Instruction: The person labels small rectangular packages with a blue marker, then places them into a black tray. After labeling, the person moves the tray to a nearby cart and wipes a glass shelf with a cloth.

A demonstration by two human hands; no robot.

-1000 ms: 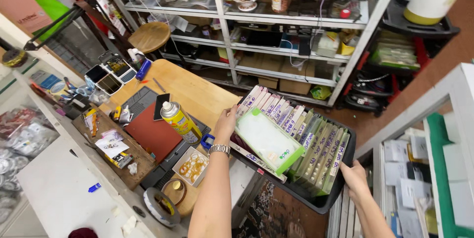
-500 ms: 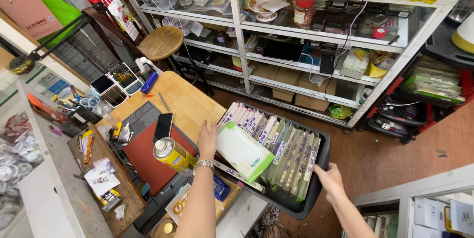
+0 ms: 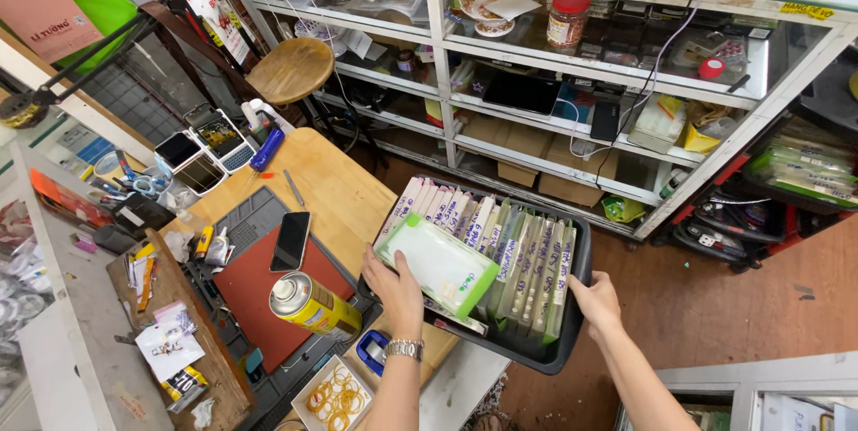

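both hands hold a black bin [image 3: 572, 355] of packaged screen protectors over the wooden table [image 3: 335, 185] edge: left hand [image 3: 393, 288] in a closed grip on its near-left rim, right hand [image 3: 597, 301] clasping its right rim.

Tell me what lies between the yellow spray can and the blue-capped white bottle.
In the head view, a black smartphone lies face up on the red mat, between the yellow spray can and the blue-capped white bottle.

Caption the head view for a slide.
Both hands, left hand and right hand, hold a black tray of flat packets over a cluttered wooden workbench.
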